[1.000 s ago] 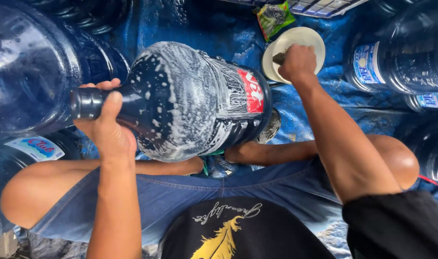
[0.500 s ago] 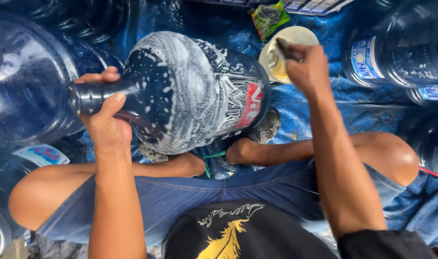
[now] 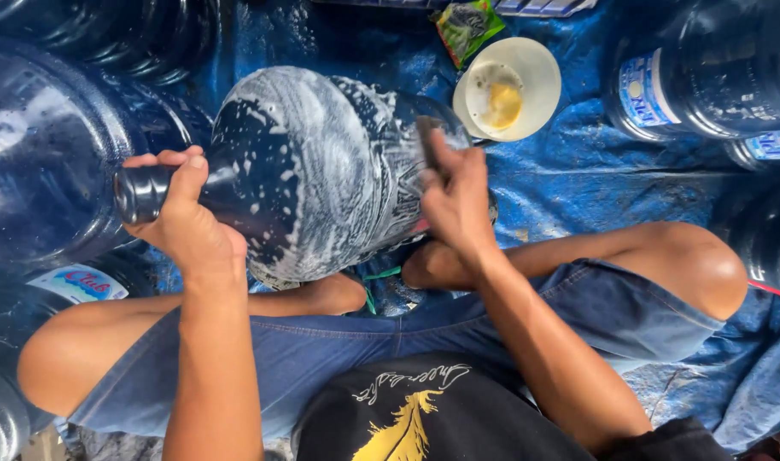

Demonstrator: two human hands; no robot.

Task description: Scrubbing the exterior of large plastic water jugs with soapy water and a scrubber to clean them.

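Observation:
A large blue water jug lies on its side over my crossed legs, its wall streaked with white soap foam. My left hand grips the jug's dark neck at the left. On the jug's right side my right hand presses a dark scrubbing pad against the foamy wall. A white bowl with yellowish soap in it sits on the blue tarp beyond the jug, apart from both hands.
Other big blue water jugs crowd round: one at the left, another at the upper right, more along the right edge. A green sachet lies by the bowl. A wet blue tarp covers the ground.
My right hand has left the white bowl and come down onto the jug's side with the pad. The jug has turned, so its red label is out of sight.

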